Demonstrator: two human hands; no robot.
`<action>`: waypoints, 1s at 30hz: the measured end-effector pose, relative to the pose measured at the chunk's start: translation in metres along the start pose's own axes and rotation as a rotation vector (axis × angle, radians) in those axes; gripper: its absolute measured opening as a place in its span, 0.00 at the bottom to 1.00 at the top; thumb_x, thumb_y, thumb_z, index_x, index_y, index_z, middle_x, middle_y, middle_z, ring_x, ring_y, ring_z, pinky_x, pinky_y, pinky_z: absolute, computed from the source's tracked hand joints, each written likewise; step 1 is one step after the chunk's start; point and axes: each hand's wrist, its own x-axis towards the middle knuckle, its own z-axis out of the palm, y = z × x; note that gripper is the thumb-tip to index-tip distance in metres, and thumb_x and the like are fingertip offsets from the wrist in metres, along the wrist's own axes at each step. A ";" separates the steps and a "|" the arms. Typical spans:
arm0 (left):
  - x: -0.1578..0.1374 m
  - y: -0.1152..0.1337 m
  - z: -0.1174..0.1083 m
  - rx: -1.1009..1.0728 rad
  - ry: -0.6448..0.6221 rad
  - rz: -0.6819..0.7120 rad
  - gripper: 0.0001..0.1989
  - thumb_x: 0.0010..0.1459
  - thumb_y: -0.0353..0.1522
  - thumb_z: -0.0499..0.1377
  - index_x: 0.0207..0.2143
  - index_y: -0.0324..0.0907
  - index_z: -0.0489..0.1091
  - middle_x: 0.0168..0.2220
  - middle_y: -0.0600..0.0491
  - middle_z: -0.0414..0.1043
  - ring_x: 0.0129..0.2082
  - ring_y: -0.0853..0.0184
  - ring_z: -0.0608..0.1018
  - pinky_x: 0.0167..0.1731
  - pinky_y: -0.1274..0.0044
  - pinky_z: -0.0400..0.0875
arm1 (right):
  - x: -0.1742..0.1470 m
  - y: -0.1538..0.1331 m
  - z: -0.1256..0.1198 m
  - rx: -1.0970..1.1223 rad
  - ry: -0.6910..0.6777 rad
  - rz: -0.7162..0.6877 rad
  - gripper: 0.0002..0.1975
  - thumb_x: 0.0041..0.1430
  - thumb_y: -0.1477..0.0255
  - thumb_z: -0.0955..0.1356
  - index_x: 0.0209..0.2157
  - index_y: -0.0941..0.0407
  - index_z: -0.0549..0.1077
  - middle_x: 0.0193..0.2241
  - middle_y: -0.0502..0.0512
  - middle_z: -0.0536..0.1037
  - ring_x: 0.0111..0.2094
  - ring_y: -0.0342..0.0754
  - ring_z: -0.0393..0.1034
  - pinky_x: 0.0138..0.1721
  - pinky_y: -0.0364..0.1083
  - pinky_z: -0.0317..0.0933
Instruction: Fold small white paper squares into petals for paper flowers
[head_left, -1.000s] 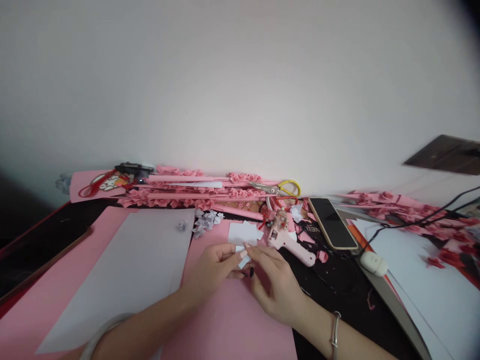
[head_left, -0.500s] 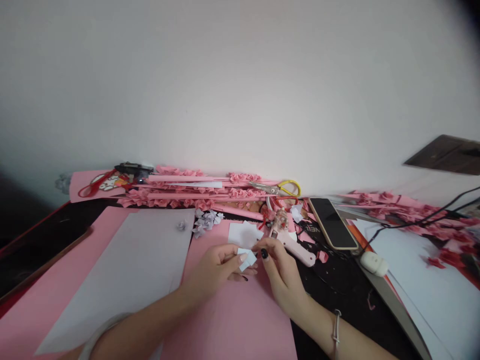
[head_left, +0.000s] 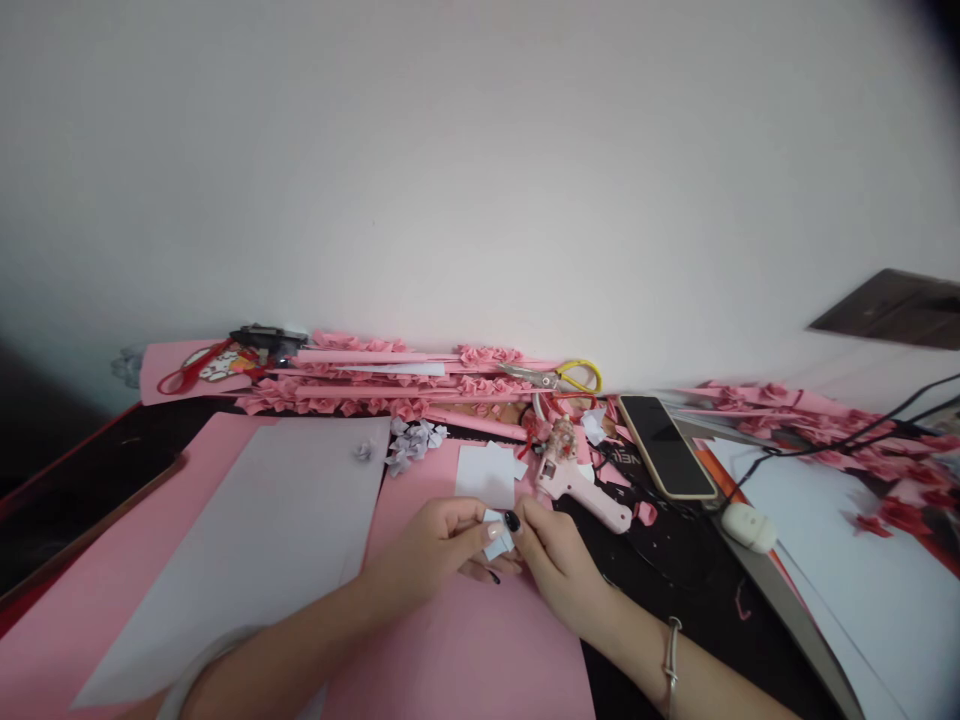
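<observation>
A small folded piece of white paper (head_left: 495, 546) is pinched between the thumb and fingers of my left hand (head_left: 442, 545), above a pink sheet (head_left: 480, 660). My right hand (head_left: 559, 555) is closed at the paper's right edge, its dark-nailed thumb pressing there; the fingertips behind are hidden. Just beyond my hands lie white paper squares (head_left: 484, 475). A pink glue gun (head_left: 585, 490) rests beyond my right hand. Several folded white paper flowers (head_left: 414, 443) sit in a cluster to the left of the squares.
Pink paper flower stems (head_left: 405, 385) line the wall, with yellow-handled scissors (head_left: 555, 377) on them. A phone (head_left: 666, 447), a white earphone case (head_left: 748, 527) and black cables (head_left: 840, 440) lie at right. A large white sheet (head_left: 262, 540) covers the left side.
Both hands have shifted slightly down with the folded paper. My right thumb has closed onto the paper's right edge, and more of the white squares behind shows.
</observation>
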 end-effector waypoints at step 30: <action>-0.002 0.003 -0.004 0.065 -0.156 0.028 0.14 0.56 0.40 0.58 0.35 0.37 0.73 0.32 0.48 0.78 0.32 0.66 0.79 0.33 0.77 0.72 | -0.001 -0.002 0.003 0.343 -0.099 0.049 0.18 0.67 0.65 0.56 0.22 0.55 0.57 0.17 0.47 0.62 0.19 0.42 0.58 0.23 0.42 0.54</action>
